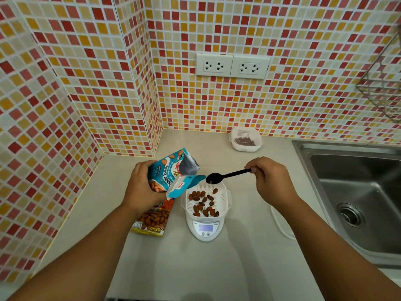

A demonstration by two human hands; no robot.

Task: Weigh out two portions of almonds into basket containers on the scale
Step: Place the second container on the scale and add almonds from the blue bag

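Note:
My left hand (141, 185) grips an open blue almond bag (171, 172), tilted with its mouth toward the right. My right hand (271, 181) pinches the handle of a black spoon (219, 177); its empty bowl hovers between the bag's mouth and the far rim of a white basket container (225, 196). That basket sits on a small white digital scale (206, 230) and holds several almonds (204, 202). A second white basket container (245, 140) with dark almonds inside stands against the back wall.
An orange almond packet (154, 220) lies flat on the counter left of the scale, partly under my left wrist. A steel sink (355, 198) lies to the right. Tiled walls close the left and back; wall sockets (232, 66) and a wire rack (384, 83) hang above.

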